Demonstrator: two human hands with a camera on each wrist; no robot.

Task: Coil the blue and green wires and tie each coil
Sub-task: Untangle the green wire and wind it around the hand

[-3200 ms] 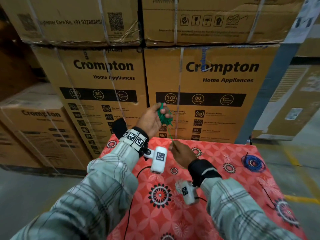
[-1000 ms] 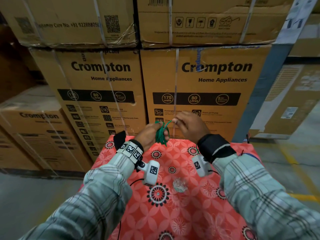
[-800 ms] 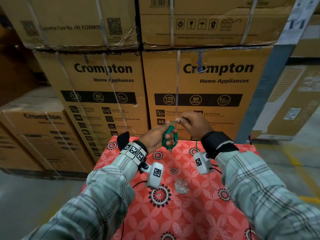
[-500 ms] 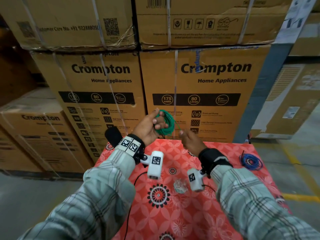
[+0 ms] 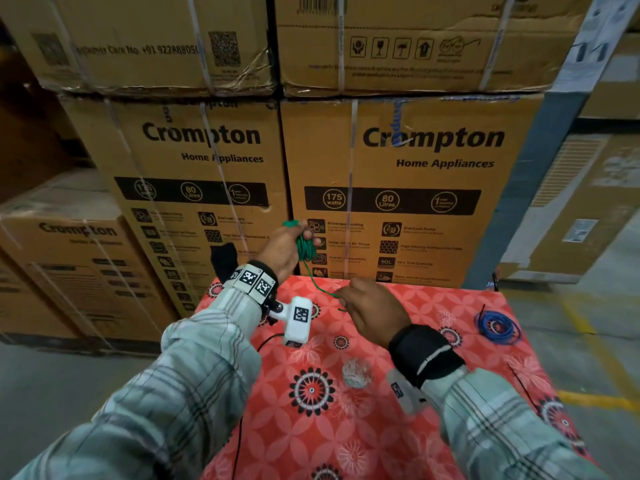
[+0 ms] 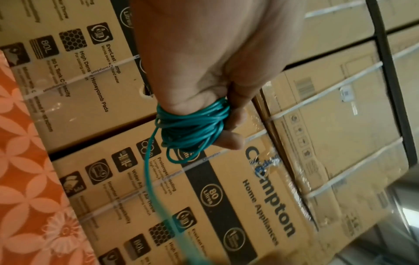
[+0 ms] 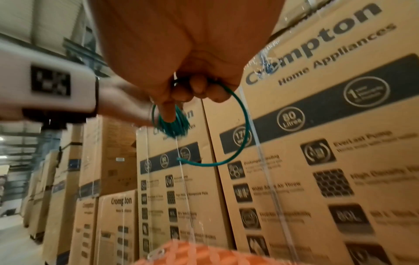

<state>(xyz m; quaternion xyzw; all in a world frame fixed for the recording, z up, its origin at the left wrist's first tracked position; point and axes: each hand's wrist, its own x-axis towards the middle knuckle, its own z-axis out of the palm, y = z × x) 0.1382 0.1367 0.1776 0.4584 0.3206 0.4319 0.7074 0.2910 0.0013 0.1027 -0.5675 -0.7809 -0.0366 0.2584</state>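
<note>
Now, step: tying off the green coil point(image 5: 304, 247), by my reading; the blue coil point(image 5: 498, 328) already lay coiled on the table point(image 5: 398, 427), well apart, its tie not discernible.
Left hand point(image 5: 284, 251): fingers curled round the green coil, held up above the table's far edge.
Right hand point(image 5: 375, 311): lower, pinching the loose tail point(image 5: 320, 287) that ran down from the coil.
Next: probably wrapping the tail round the bundle and tucking it, keeping the left grip firm so loops wouldn't spring loose.
</note>
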